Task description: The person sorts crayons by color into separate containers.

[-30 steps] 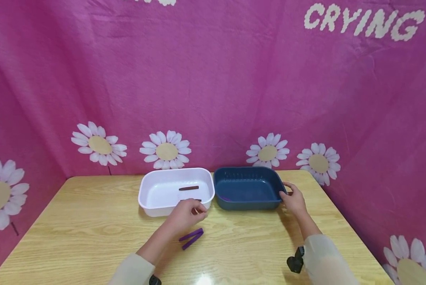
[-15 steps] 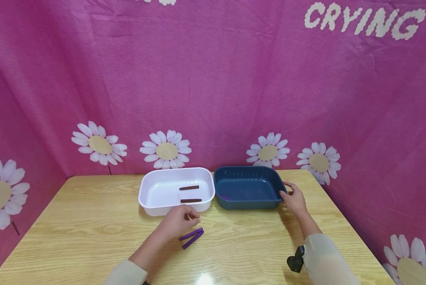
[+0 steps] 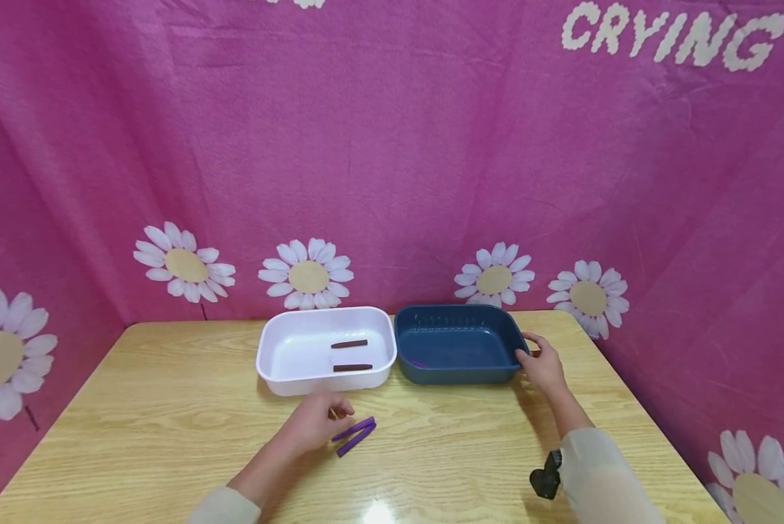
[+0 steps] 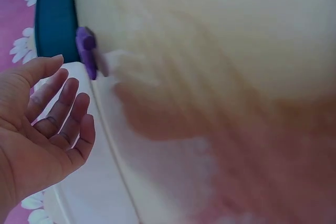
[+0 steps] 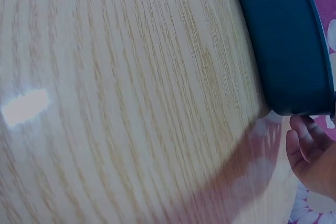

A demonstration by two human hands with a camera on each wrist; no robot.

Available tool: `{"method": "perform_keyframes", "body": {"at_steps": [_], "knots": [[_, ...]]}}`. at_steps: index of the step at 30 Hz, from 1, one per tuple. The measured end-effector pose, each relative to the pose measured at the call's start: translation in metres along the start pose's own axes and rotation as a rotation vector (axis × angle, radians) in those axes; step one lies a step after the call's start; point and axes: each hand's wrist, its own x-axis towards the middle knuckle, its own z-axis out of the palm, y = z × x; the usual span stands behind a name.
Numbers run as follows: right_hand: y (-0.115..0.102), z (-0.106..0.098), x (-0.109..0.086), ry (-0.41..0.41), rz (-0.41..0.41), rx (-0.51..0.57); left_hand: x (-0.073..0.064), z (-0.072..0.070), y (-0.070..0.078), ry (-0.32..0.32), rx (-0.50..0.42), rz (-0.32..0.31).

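Observation:
Two purple crayons (image 3: 356, 440) lie in a narrow V on the table; in the left wrist view the purple crayons (image 4: 85, 45) show past the fingertips. My left hand (image 3: 319, 421) is just left of them, its fingers loosely bent, and the left palm (image 4: 37, 150) holds nothing. At the right end of the dark blue basin (image 3: 457, 376), my right hand (image 3: 541, 366) holds the rim, with fingers against the outer wall in the right wrist view. A sliver of purple shows inside that basin. Two brown crayons (image 3: 352, 367) lie in the white basin (image 3: 287, 387).
Both basins stand side by side at the back of the wooden table (image 3: 169, 407). Behind them hangs a pink cloth (image 3: 392, 160) with daisies and lettering. A black wrist device (image 3: 546, 477) sits at the right sleeve.
My left hand has drawn back from the front of the white basin, down and leftward to beside the purple crayons, uncovering the nearer brown crayon. My right hand stays at the blue basin.

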Motion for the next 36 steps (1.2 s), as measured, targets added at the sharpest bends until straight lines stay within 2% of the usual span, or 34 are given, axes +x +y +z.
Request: {"method": "perform_keyframes", "body": {"at_steps": [10,24,36], "knots": [[-0.0005,-0.0007,0.0003,0.005,-0.014,-0.006,-0.0058,0.0027,-0.0055,-0.014,-0.019,-0.003],[-0.0019,-0.0017,0.0014,0.014,-0.023,-0.002,-0.0030,0.0051,-0.0064,-0.069,-0.053,0.002],[-0.0004,0.0000,0.0005,0.012,-0.024,0.000,-0.0038,0.0071,-0.0076,-0.068,0.038,0.034]]}}
